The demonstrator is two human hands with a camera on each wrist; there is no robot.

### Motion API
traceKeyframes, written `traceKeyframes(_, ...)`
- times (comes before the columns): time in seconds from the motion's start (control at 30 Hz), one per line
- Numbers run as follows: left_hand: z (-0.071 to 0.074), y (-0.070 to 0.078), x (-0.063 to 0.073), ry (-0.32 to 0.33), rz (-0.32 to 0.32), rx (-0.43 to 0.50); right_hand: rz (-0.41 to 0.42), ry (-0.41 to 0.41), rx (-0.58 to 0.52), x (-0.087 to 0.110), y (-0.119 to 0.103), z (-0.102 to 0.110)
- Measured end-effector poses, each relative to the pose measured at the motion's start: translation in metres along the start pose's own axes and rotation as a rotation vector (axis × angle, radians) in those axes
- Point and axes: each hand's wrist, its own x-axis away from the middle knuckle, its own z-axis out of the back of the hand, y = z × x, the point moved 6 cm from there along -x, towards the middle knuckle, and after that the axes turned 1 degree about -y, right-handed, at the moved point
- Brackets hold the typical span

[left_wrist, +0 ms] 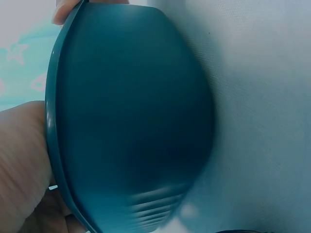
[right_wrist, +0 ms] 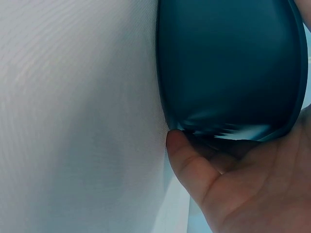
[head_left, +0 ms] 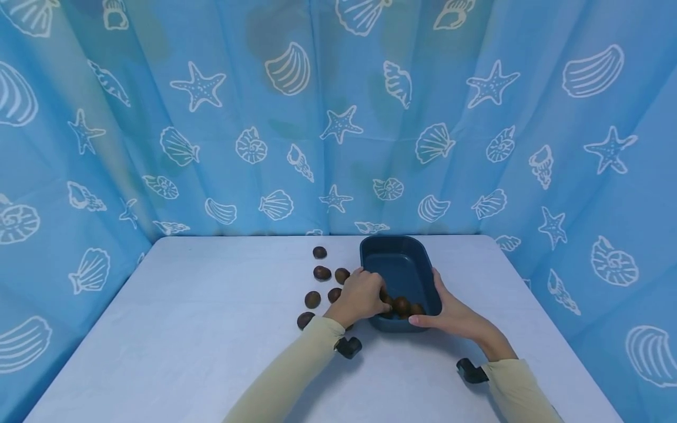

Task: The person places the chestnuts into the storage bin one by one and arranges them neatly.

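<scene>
A dark blue rectangular bin [head_left: 394, 244] stands on the table with several chestnut-like brown balls [head_left: 402, 305] gathered at its near end. My left hand [head_left: 362, 296] reaches over the bin's left rim, its fingers curled and pinching a brown ball just inside; in the left wrist view the bin's wall [left_wrist: 131, 97] hides the fingertips. My right hand [head_left: 449, 311] grips the near right corner of the bin, thumb over the near rim and fingers along the right side. Up close, the right wrist view shows the right thumb [right_wrist: 187, 160] against the bin's outer wall [right_wrist: 228, 68].
Left of the bin, several more brown balls [head_left: 312, 299] lie loose on the white-covered table [head_left: 211, 329], some partly behind the left hand and forearm. A blue curtain with white shells [head_left: 338, 123] hangs behind the table and along its sides.
</scene>
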Motion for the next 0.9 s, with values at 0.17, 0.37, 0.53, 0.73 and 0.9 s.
traceKeyframes(0.17, 0.0, 0.0, 0.0, -0.006, 0.002, 0.025, 0.019, 0.001, -0.004, 0.0, 0.001, 0.001)
traceKeyframes(0.37, 0.016, -0.015, 0.007, 0.012, 0.055, 0.323, 0.015, -0.017, 0.01, 0.001, 0.0, -0.001)
traceKeyframes(0.53, 0.048, -0.043, 0.02, 0.105, 0.113, 0.463, 0.033, -0.004, 0.012, 0.001, -0.001, 0.0)
traceKeyframes(0.73, 0.079, -0.087, 0.047, 0.243, 0.189, 0.487, 0.03, -0.003, 0.005, 0.001, 0.0, 0.0)
traceKeyframes(0.9, 0.084, -0.121, 0.073, 0.266, 0.305, 0.458, 0.038, -0.004, 0.009, 0.001, 0.0, 0.0)
